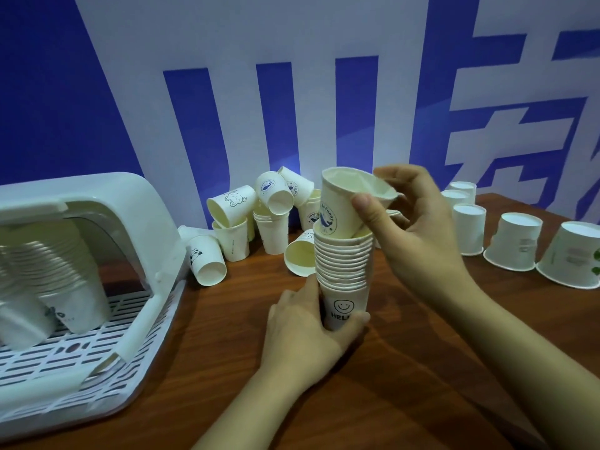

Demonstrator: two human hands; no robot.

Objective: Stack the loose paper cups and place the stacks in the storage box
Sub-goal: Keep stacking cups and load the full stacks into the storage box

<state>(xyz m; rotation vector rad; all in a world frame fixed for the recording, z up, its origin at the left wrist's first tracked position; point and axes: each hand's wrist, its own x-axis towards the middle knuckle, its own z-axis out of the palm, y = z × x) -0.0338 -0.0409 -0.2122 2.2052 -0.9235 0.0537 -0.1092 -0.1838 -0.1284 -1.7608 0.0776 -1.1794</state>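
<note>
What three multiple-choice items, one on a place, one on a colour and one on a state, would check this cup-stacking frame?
1. Where is the storage box?
A. at the left edge of the table
B. at the right edge, beside the upside-down cups
C. behind the pile of loose cups

2. What colour is the table?
A. white
B. brown wood
C. blue

3. How does the top cup sit in the held stack?
A. pushed fully down, level
B. tilted, only partly in
C. lying beside it on the table

Answers:
1 A: the white box with its slotted tray stands at the far left, with stacks already inside.
2 B: brown wood grain shows around the hands.
3 B: the right hand pinches its dented rim while it leans in the stack, which the left hand grips at the base.
</note>
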